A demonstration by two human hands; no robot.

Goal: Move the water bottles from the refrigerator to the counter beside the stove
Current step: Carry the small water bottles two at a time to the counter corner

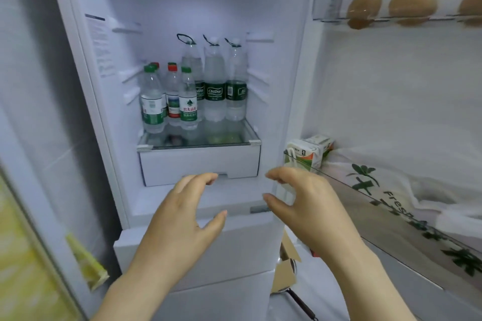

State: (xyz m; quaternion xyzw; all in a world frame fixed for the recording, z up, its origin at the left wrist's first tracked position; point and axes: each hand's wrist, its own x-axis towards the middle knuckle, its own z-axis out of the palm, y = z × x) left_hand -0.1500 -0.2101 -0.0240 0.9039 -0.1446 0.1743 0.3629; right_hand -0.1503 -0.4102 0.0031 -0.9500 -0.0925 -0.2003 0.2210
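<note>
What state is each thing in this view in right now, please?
refrigerator door: open
small water bottles: upright, capped, on glass shelf
tall water bottles: upright, capped, same shelf
drawer: shut
left hand: open, empty
right hand: open, empty
eggs: seated in door rack
carton: upright in door bin

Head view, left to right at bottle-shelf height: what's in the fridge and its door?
small water bottles with green and red caps → tall Cestbon bottles → drink carton in the door shelf → white bag with green print
</note>
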